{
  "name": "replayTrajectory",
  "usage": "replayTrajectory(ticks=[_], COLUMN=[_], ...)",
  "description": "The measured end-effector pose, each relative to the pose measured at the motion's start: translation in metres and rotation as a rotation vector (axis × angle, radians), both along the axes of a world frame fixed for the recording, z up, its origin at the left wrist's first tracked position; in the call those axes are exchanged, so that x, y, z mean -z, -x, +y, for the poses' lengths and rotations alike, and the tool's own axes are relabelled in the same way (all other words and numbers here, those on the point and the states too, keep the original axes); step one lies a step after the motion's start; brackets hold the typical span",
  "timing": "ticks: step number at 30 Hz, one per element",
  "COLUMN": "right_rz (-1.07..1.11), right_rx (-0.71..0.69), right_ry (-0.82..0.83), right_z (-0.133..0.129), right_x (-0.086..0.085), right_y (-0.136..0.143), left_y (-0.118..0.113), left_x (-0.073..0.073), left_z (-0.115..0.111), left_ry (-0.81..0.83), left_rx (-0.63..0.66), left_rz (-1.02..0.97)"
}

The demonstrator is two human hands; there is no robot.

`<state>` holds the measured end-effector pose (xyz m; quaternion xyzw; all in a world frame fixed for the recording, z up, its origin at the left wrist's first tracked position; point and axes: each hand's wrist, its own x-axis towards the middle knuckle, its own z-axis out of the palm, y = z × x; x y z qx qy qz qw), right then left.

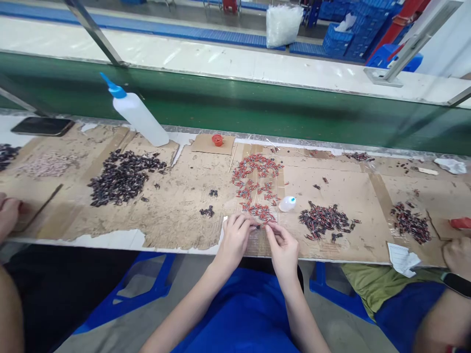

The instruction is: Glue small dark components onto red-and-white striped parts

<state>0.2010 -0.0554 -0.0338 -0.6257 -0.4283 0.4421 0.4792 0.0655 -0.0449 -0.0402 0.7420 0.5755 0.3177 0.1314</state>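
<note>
My left hand [235, 236] is closed in a pinch at the table's front edge, its fingertips at a small black part [257, 226]. Just to the right, my right hand [284, 246] pinches a tiny red-tipped piece, mostly covered by the fingers. The two sets of fingertips almost meet. Beyond them spreads a pile of small red and silver pieces [259, 165]. A small white bottle [287, 204] with a light blue tip lies above my right hand. Two little clusters of black parts [207, 212] are left of my left hand.
Cardboard [184, 215] covers the table. A heap of black parts [119, 179] is at left, with a large white squeeze bottle [142, 117] behind it. Black-and-red pieces [326, 220] are piled at right. A red cup [217, 140] stands at the back. Co-workers' hands [458, 255] show at both sides.
</note>
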Motion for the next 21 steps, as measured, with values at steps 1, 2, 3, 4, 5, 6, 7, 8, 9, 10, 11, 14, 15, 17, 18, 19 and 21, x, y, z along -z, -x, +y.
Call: replayTrajectory(ticks=[1,2,3,4,5,6,7,8,9,10,11,14,15,17,18,19,21], right_rz=[0.008,0.017,0.028,0.041,0.056,0.074,0.095,0.118,0.143,0.168,0.193,0.243,0.253,0.271,0.28,0.285,0.285], right_rx=[0.001,-0.002,-0.006,-0.01,-0.013,-0.015,-0.011,-0.005,0.004,0.012,0.02,0.037,0.04,0.038,0.035,0.033,0.032], right_ry=[0.003,0.001,-0.003,-0.004,-0.002,0.002,0.008,0.016,0.023,0.028,0.031,0.024,0.018,0.003,-0.005,-0.014,-0.031], right_z=[-0.001,-0.001,-0.001,-0.001,0.0,0.0,0.0,0.0,0.0,0.0,0.0,0.0,0.001,0.001,0.001,0.001,0.002], right_x=[-0.001,-0.001,-0.002,-0.002,-0.002,-0.002,-0.001,-0.001,-0.001,-0.001,-0.001,-0.003,-0.003,-0.005,-0.005,-0.006,-0.007], right_y=[0.002,0.003,0.004,0.005,0.006,0.006,0.007,0.007,0.008,0.008,0.009,0.01,0.01,0.011,0.011,0.011,0.011], left_y=[0.0,0.0,0.0,0.0,0.0,0.0,0.0,0.0,0.0,-0.001,-0.001,-0.002,-0.002,-0.002,-0.002,-0.002,-0.001], left_x=[0.0,0.0,0.0,0.0,0.0,0.0,0.0,0.0,-0.001,-0.001,-0.002,-0.004,-0.005,-0.007,-0.008,-0.009,-0.011], left_z=[0.0,0.0,0.0,0.0,0.0,0.0,0.0,0.0,0.0,-0.001,-0.001,-0.003,-0.003,-0.003,-0.003,-0.003,-0.003], left_ry=[0.01,0.017,0.02,0.015,0.007,-0.002,-0.007,-0.006,-0.003,-0.001,-0.004,-0.019,-0.01,0.035,0.064,0.092,0.145], left_rx=[0.003,0.007,0.009,0.011,0.011,0.012,0.014,0.015,0.013,0.009,0.007,0.011,0.015,0.015,0.011,0.006,-0.008], left_rz=[-0.008,-0.022,-0.045,-0.077,-0.117,-0.163,-0.212,-0.257,-0.297,-0.329,-0.351,-0.394,-0.416,-0.486,-0.528,-0.571,-0.647])
